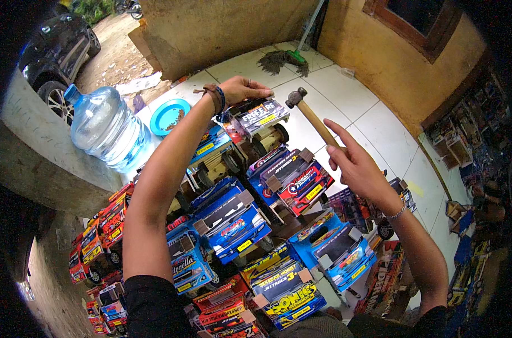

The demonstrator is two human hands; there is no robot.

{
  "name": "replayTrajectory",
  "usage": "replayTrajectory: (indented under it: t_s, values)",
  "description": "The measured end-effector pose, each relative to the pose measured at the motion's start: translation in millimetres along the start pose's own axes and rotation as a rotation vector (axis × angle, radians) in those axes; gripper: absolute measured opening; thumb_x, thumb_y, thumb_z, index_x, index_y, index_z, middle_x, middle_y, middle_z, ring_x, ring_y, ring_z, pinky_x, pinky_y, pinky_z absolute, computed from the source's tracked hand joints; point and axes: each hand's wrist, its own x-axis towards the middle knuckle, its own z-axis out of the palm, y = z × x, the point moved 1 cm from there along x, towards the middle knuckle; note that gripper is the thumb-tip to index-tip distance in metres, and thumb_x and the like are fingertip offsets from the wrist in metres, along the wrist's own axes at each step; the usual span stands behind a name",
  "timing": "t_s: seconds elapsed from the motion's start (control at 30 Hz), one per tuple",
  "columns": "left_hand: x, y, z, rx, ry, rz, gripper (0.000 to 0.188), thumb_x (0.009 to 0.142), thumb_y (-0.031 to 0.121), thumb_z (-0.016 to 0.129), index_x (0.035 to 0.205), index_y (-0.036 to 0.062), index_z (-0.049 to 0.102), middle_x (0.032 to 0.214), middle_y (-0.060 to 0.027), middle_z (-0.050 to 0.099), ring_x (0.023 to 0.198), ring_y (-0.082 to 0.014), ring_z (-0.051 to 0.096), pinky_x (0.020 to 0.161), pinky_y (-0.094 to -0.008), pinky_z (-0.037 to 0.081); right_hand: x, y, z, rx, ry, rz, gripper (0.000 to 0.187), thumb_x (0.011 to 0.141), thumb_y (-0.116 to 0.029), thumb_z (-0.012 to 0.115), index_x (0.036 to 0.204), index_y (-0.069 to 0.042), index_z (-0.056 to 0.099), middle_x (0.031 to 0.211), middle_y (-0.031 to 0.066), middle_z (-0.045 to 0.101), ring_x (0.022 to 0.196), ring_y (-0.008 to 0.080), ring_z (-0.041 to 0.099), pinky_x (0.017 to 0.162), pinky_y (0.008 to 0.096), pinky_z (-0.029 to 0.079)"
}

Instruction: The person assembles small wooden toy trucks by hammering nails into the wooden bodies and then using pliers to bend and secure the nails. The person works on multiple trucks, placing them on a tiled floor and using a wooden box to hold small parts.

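1. The white toy truck (261, 117), with dark printing, stands at 12 o'clock from the middle of the view, on the near edge of the bare floor. The left hand (239, 90) rests over its upper edge, fingers bent and close together; whether they pinch anything cannot be told.
2. The right hand (354, 166), at 3 o'clock, has its thumb and fingers wrapped around the hammer (315, 120), index finger stretched out. The hammer head is at 1 o'clock, apart from the truck.
3. The white truck appears largely built, its printed front on and a black wheel (281, 133) showing. Square brown flaps (274, 183) flank the windscreen of the red truck (301, 186) at 4 o'clock; none shows plainly on the white one, so it may be less finished.
4. Boxy, glossy-faced bodies fill 5 to 8 o'clock, including a blue truck (230, 222) and a yellow-fronted truck (287, 293); these look nearly complete.
5. Farther out: a ribbed, clear-blue water bottle (109, 129) at 10 o'clock, a round blue plastic dish (164, 112) at 10 to 11, and a stringy grey mop (275, 62) at 12 to 1, on smooth white tiles (357, 101).
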Motion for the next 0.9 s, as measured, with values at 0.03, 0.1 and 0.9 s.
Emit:
replayTrajectory:
  t_s: [0.03,0.1,0.9]
  values:
    - [0,0,0,-0.029,-0.014,0.009,0.039,0.091,0.036,0.073,0.118,0.0087,0.072,0.104,-0.0004,0.073,0.089,-0.0078,0.064,0.082,-0.0244,0.051,3,-1,0,-0.01,-0.007,-0.036,0.05,0.103,-0.023,0.05,0.151,-0.016,0.038,0.075,0.0028,0.056,0.07,0.0107,0.054,0.063,0.0292,0.047]
    - [0,-1,1,-0.078,-0.034,0.011,0.038,0.091,0.036,0.073,0.118,0.0088,0.072,0.102,0.0,0.073,0.087,-0.0074,0.064,0.079,-0.0241,0.051,9,-2,1,-0.034,-0.014,-0.056,0.05,0.103,-0.022,0.05,0.152,-0.016,0.038,0.076,0.0038,0.057,0.07,0.0116,0.055,0.065,0.0299,0.048]
    - [3,-9,2,-0.17,0.041,-0.04,0.035,0.091,0.028,0.074,0.116,0.0042,0.07,0.097,-0.0027,0.074,0.079,-0.01,0.066,0.073,-0.0258,0.055,55,-1,19,-0.251,0.074,-0.271,0.046,0.102,-0.023,0.05,0.147,-0.016,0.045,0.08,0.0223,0.066,0.066,0.0307,0.064,0.065,0.0417,0.05]
